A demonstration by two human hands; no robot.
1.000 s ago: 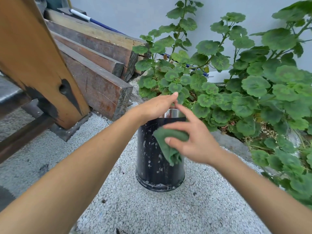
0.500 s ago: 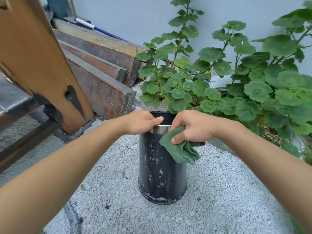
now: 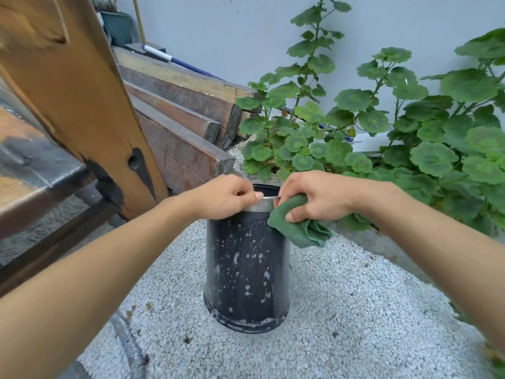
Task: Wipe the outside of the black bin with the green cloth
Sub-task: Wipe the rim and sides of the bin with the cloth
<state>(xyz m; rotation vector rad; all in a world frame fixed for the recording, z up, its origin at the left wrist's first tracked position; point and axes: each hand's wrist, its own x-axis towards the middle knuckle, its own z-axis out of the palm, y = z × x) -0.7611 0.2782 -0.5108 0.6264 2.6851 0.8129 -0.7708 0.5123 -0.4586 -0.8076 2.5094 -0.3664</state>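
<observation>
Left hand (image 3: 224, 196) has its fingers curled tight on the steel rim of the spattered black cylindrical bin (image 3: 247, 269); right hand (image 3: 314, 196) grips the bunched green cloth (image 3: 300, 228) against the upper wall.

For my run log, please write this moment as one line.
left hand: grips bin rim | right hand: presses green cloth on upper right side | black bin: upright on gravel, white spots remain
</observation>
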